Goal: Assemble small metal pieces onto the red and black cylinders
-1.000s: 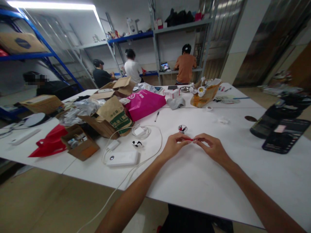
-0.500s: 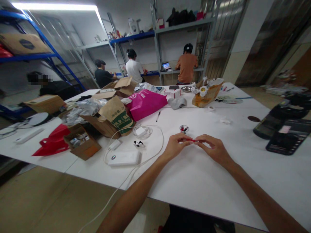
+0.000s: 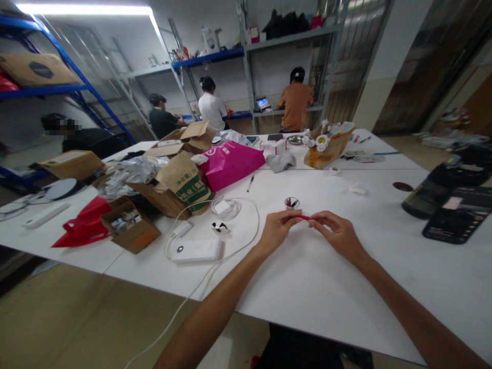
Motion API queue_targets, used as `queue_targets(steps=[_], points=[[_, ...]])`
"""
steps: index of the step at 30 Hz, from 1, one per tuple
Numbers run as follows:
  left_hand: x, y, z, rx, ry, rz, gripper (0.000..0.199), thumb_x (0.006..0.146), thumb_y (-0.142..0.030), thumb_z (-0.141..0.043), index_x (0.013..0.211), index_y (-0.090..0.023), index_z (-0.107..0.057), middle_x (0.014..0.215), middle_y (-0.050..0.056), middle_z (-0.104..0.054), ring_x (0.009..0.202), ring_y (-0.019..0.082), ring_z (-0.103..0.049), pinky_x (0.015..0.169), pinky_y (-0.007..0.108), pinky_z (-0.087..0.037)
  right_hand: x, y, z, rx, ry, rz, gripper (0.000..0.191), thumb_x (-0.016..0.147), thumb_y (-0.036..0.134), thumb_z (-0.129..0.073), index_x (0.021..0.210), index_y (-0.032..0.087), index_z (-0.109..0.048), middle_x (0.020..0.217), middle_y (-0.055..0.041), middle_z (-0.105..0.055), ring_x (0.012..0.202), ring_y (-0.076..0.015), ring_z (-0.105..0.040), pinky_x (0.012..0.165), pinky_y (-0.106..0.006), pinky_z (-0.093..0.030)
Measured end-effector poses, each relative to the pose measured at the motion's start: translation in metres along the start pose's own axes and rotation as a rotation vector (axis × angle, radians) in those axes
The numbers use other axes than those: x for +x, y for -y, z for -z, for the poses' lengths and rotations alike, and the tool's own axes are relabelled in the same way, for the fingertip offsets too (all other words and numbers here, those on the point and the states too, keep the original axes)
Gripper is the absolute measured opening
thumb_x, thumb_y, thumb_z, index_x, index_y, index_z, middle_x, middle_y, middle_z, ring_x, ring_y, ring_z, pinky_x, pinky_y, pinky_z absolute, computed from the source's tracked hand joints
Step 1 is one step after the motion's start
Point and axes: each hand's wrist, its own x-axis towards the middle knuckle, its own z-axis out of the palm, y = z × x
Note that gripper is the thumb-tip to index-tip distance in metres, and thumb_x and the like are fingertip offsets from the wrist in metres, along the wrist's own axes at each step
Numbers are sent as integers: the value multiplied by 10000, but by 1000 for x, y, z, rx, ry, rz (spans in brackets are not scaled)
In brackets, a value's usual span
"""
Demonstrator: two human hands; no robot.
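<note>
A small thin red object is held between my two hands above the white table. The fingertips of my left hand pinch its left end. My right hand pinches the right end with thumb and fingers. What exactly the red piece is cannot be made out. Just behind my left fingertips stands a small round container with red and dark items in it.
Left of my hands lie a white power bank, coiled cable and a small open box. Farther back are a magenta bag and a paper bag. A phone leans at the right. Several people sit beyond the table.
My hands have moved slightly apart, and more of the red object shows between them. Both hands still grip it.
</note>
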Motion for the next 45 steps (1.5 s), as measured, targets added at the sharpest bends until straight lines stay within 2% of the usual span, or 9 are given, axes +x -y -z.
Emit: queue_targets(steps=[6,14,22,26,28,32,37,42,45], points=[[1,0,4,122,69,-55,212,999,-286,-716,1154,-238,-851,1286,82,-807,1217,265,-751,1140,429,-552,0,-2,2,-34,-42,21,423,879,608,-803,1044,219,-775,1027,-79,-797,927,-215,-779,907,-380,-663],[-1,-7,6,157,122,-79,230,1016,-306,-707,1183,-227,-844,1174,74,-831,1099,242,-765,1044,362,-573,0,0,4,-51,-8,31,373,911,583,-780,1053,239,-799,1031,-65,-793,946,-210,-769,946,-375,-637],[-4,-17,6,168,147,-129,220,1017,-312,-716,1162,-221,-853,1163,71,-839,1071,242,-778,995,338,-580,0,-8,4,-16,106,-102,522,1023,675,-559,905,209,-762,859,-57,-769,744,-159,-730,749,-309,-628],[-3,-21,7,193,125,-119,224,1023,-324,-709,1162,-221,-850,1147,73,-839,1052,240,-777,986,339,-579,0,-7,4,16,71,-74,463,937,646,-719,1120,221,-734,969,-54,-788,823,-181,-760,824,-339,-642],[-3,-23,8,191,120,-109,212,1015,-322,-720,1141,-217,-854,1130,74,-840,1043,240,-776,987,340,-577,0,-6,5,-11,67,-55,440,916,633,-752,1086,227,-733,946,-45,-781,818,-179,-757,836,-334,-633],[-3,-24,7,179,148,-100,198,1008,-332,-729,1109,-223,-860,1123,72,-841,1039,240,-776,978,339,-577,0,-2,9,-81,128,-63,474,1023,654,-574,875,227,-718,791,-33,-731,700,-150,-694,728,-299,-596],[-3,-21,7,157,152,-88,193,997,-318,-743,1101,-201,-856,1073,79,-843,1003,230,-779,948,329,-581,-1,-3,11,-95,79,-43,418,942,649,-707,1007,236,-724,873,-28,-754,760,-163,-718,770,-306,-597],[-3,-17,5,107,184,-77,204,986,-330,-761,1111,-199,-855,1078,87,-846,1016,238,-796,956,338,-597,-1,-7,13,-195,102,-16,494,1048,638,-532,815,228,-679,694,-15,-664,641,-131,-608,671,-284,-531],[-3,-15,4,67,163,-65,221,982,-332,-764,1116,-180,-852,1045,97,-847,991,241,-809,939,340,-611,0,-4,12,-150,79,2,418,984,647,-646,949,233,-694,797,-24,-716,706,-151,-671,702,-293,-565]])
